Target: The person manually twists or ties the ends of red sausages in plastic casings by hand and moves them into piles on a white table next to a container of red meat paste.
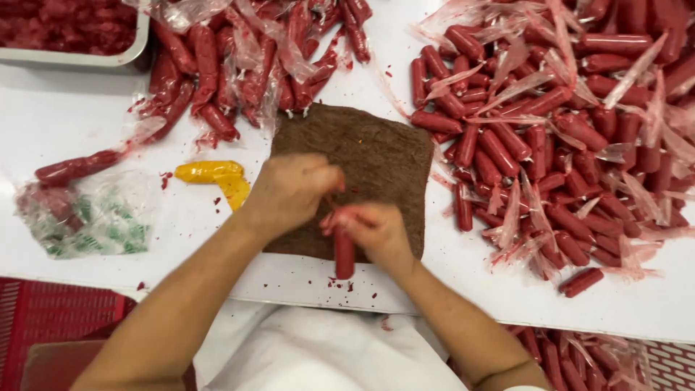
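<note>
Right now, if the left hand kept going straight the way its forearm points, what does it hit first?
Probably the right hand, with the red sausage it grips. The left hand points up-right and its fingertips already meet there, over the brown cloth. Beyond lies the sausage pile; depth unclear.

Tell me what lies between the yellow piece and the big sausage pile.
Head view: the brown cloth, with both hands over it, gripping a sausage.

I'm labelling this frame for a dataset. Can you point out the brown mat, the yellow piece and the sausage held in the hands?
brown mat (376, 156), head view, bare upper middle.
yellow piece (206, 171), head view, its upper lobe.
sausage (344, 257), head view, lower end below the right hand.
</note>
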